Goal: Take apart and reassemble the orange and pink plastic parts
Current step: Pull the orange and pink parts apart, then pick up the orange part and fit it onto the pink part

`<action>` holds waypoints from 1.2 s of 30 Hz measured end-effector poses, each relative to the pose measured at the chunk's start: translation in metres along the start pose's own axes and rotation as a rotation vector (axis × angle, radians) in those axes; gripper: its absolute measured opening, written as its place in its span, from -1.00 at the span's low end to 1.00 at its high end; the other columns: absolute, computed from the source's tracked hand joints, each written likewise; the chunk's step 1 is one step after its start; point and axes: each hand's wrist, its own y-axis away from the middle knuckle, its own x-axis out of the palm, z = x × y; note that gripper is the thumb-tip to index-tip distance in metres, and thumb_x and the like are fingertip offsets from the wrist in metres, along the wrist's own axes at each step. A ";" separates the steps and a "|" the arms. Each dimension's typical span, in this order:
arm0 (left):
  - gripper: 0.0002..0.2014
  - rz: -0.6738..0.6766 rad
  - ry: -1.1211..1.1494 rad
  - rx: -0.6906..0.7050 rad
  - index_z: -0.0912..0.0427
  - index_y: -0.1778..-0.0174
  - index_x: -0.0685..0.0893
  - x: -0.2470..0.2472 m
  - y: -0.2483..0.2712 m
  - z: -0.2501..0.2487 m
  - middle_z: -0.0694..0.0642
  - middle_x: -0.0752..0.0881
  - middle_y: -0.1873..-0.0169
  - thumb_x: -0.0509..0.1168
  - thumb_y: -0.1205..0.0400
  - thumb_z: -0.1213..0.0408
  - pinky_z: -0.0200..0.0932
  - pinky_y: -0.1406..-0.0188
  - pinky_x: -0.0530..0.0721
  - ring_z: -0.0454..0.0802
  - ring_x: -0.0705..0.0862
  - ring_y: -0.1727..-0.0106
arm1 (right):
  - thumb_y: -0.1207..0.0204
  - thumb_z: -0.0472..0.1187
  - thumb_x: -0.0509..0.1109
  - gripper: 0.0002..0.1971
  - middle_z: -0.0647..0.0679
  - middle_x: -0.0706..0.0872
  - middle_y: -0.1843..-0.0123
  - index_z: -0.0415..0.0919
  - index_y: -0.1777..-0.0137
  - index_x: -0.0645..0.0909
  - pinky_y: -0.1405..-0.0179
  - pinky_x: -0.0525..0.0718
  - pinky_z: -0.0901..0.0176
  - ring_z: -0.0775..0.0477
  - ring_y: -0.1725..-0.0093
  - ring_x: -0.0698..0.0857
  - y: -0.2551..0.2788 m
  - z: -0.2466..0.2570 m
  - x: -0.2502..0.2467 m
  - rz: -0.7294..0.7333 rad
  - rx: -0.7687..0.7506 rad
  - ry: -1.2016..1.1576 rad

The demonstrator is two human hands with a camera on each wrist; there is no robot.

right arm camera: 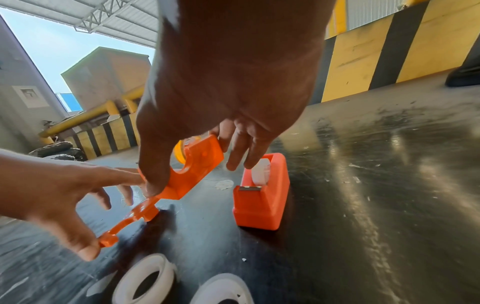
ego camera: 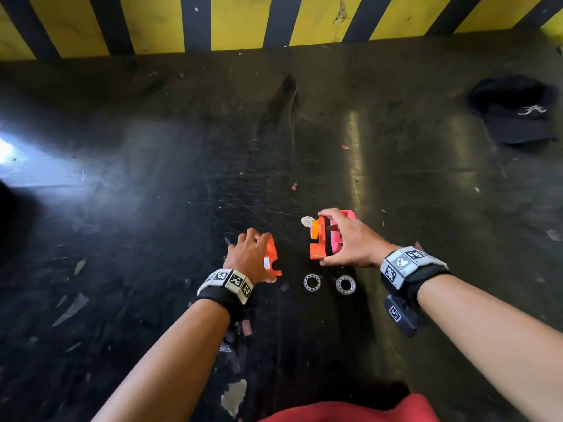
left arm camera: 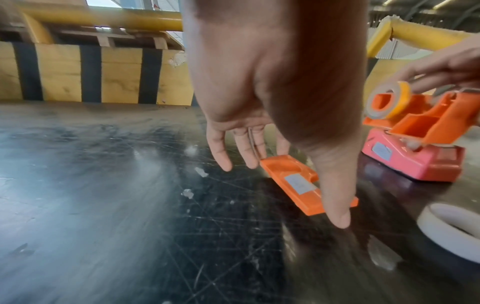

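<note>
The right hand (ego camera: 350,239) pinches the orange dispenser half (ego camera: 317,239), lifted clear; the spread left hand (ego camera: 249,257) reaches for the flat orange cover (left arm camera: 298,181), likely to refit it.

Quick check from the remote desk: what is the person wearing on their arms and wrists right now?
Both forearms are bare, no sleeves or gloves. Each wrist carries a black strap: the left wrist band and right wrist band hold grey blocks printed with black-and-white square markers. A black camera unit hangs below the right one.
</note>
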 end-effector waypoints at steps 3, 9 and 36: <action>0.13 -0.065 -0.010 0.040 -0.05 -0.76 0.20 -0.002 0.003 -0.011 0.13 0.28 -0.66 0.64 -0.34 -0.23 0.40 -0.58 0.44 0.27 0.33 -0.67 | -0.21 0.01 0.80 0.09 0.02 0.51 -0.28 0.07 -0.66 0.21 -0.39 0.56 0.08 -0.03 -0.32 0.58 -0.001 0.003 0.001 0.009 0.008 0.005; -0.42 -0.154 -0.098 0.330 -0.06 -0.39 0.61 0.015 0.013 -0.062 0.02 0.68 -0.35 0.45 -0.52 -0.28 0.12 -0.44 0.50 0.10 0.59 -0.41 | -0.21 0.05 0.72 0.05 -0.06 0.66 -0.23 0.17 -0.64 0.17 -0.31 0.70 -0.08 -0.16 -0.26 0.71 0.004 0.000 -0.001 -0.022 0.051 -0.005; -0.64 -0.085 0.038 0.114 0.03 -0.27 0.64 0.013 0.014 -0.047 0.04 0.80 -0.12 0.36 -0.58 0.03 0.04 -0.09 0.71 0.14 0.78 -0.16 | -0.13 0.15 0.67 0.04 -0.07 0.75 -0.32 0.17 -0.59 0.20 -0.37 0.71 -0.15 -0.15 -0.24 0.79 0.023 -0.018 0.002 -0.002 0.082 -0.018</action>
